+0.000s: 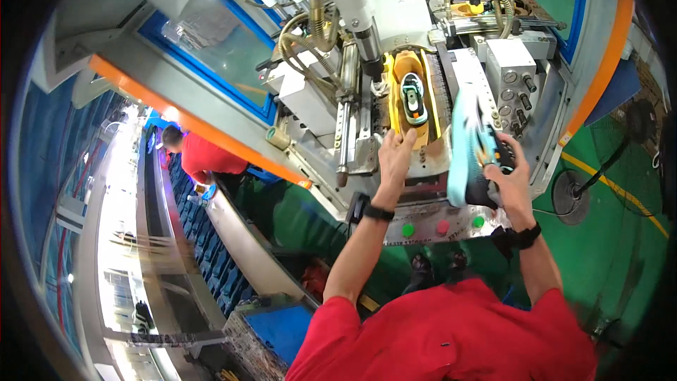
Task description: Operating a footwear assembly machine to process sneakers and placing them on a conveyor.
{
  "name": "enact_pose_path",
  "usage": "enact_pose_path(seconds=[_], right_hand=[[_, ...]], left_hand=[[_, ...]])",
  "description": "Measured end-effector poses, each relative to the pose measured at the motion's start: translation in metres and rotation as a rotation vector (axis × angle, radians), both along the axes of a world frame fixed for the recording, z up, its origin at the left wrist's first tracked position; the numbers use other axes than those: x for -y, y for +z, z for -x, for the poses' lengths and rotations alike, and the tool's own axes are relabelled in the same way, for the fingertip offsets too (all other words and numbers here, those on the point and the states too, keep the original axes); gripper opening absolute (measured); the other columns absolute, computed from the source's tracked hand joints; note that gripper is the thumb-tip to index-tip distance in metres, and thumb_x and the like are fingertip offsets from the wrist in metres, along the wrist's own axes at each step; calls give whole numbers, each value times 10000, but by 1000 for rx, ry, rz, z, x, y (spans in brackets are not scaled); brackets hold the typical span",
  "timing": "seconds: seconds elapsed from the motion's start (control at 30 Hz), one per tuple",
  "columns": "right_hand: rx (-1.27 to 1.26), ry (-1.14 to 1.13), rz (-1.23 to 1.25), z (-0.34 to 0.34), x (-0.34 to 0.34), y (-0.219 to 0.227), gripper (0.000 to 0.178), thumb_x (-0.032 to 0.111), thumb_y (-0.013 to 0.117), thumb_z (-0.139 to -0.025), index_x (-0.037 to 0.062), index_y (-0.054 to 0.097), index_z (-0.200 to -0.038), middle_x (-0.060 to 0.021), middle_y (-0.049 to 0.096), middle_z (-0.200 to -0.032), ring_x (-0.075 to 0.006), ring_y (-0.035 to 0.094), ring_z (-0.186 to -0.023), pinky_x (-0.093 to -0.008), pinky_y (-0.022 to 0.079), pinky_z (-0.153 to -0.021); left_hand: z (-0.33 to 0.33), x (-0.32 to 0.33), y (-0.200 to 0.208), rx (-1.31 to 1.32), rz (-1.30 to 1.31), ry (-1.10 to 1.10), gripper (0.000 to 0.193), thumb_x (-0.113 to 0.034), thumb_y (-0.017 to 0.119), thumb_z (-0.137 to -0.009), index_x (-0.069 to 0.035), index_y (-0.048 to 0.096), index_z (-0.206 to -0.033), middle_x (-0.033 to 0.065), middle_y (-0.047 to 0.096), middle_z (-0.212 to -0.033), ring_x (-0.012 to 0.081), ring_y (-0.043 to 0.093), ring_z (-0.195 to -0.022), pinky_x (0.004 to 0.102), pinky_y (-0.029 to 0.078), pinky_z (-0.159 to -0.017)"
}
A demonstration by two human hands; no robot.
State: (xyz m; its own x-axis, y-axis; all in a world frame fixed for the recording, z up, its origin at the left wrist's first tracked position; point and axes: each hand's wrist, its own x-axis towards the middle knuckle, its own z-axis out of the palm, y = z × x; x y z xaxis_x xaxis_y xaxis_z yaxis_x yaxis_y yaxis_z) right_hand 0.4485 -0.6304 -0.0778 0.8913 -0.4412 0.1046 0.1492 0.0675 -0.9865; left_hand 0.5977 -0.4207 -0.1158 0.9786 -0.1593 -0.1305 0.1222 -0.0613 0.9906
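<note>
Head view looks down on a shoe press: the left hand (396,152) reaches with fingers loosely spread to the near end of the yellow mould (412,95), touching its lip, nothing pinched. The right hand (509,180) is closed round a pale blue-soled shoe (469,144), held upright just right of the mould. Inside the mould cradle sits another shoe (413,97), sole up. I judge it best to steady that cradle edge and keep fingers away from the ram (367,35) above
</note>
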Motion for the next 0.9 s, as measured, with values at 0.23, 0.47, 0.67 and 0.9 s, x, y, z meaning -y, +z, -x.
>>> enact_pose_path(seconds=[0.23, 0.47, 0.67, 0.9], right_hand=[[-35, -336, 144, 3, 53, -12, 592, 201, 736, -769, -6, 507, -1274, -79, 601, -1115, -147, 570, -1000, -282, 448, -899], [-135, -489, 388, -34, 81, -18, 549, 115, 690, -736, -15, 534, -1246, -72, 599, -1116, -162, 575, -1009, -287, 453, -910], [-376, -166, 663, -214, 109, 8, 546, 215, 731, -680, -68, 581, -1122, -150, 656, -975, -219, 622, -869, -316, 494, -784], [-520, 257, 819, -375, -6, -36, 503, 311, 766, -617, -91, 675, -904, -258, 678, -853, -331, 688, -817, -385, 534, -738]], left_hand=[[-165, 75, -93, 112, -620, 203, 806, -363, 761, -744, 114, 417, -1295, 322, 561, -1224, 439, 570, -1118, 454, 440, -977], [-216, 86, -131, 41, -662, 120, 565, -112, 651, -719, 109, 466, -1204, 341, 574, -1155, 448, 582, -1071, 487, 473, -917], [-126, 13, -82, -513, 503, 7, 173, -52, 690, -826, 0, 675, -990, 93, 702, -951, 230, 690, -793, 379, 566, -690], [50, -131, 16, -554, 471, 93, 472, -16, 672, -831, 37, 514, -1272, 74, 638, -1072, 197, 652, -934, 338, 539, -847]])
